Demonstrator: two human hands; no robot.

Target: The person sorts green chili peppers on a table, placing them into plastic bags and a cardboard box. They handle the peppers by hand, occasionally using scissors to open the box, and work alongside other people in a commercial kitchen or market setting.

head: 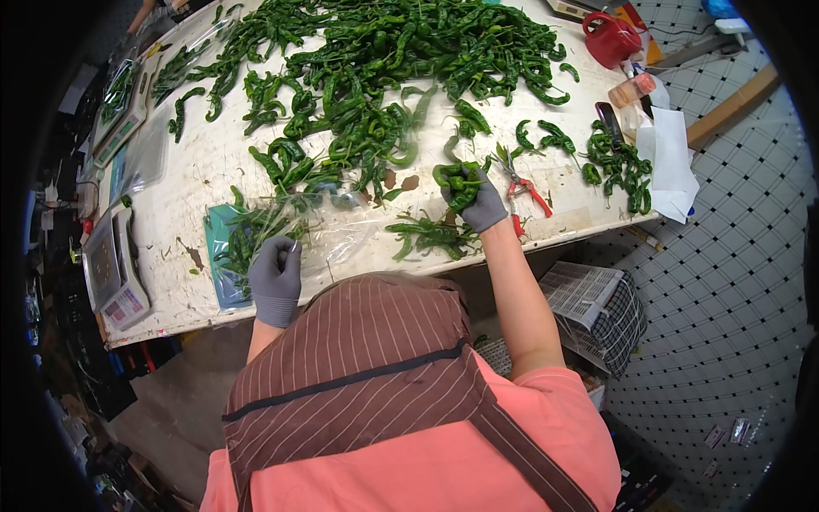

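Note:
My left hand [274, 276], in a grey knit glove, is closed on the edge of a clear plastic bag [339, 233]. Several long green peppers [243, 240] lie in the bag's left part, over a teal sheet [221, 281]. In its own grey glove, my right hand [481, 203] grips a small bunch of wrinkled green peppers [459, 181] just above the table. Below that hand lies a loose cluster of peppers [432, 235]. Red-handled pruning shears [526, 187] rest to its right, blades pointing away from me.
A big heap of green peppers [409, 45] covers the far side of the white table [173, 237]. Digital scales [115, 272] stand at the left edge. At right are a red watering can [611, 41], a phone [610, 125] and a pepper pile [617, 163]. Another person's arm [142, 16] shows far left.

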